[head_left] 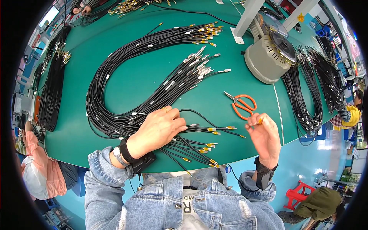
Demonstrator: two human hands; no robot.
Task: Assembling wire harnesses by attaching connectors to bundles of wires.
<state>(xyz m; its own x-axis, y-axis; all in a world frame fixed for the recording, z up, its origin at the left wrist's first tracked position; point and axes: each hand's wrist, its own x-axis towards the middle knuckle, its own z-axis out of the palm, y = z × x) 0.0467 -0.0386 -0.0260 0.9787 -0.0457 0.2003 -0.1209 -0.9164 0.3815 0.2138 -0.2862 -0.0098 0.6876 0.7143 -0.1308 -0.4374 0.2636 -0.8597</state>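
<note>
Black cables lie in a large C-shaped bundle on the green table. Their upper ends carry yellow and white tips, and more yellow-tipped ends fan out near the table's front edge. My left hand is closed over the lower strands, with cables passing under its curled fingers. To the right, my right hand is raised, its fingers bent together around a small orange-yellow piece, too small to name. Just beyond that hand lie orange-handled cutters, apart from the cables.
A grey rounded machine stands at the back right beside a metal post. Other cable bundles hang at the left and right edges. Co-workers sit around, and a red stool stands on the floor.
</note>
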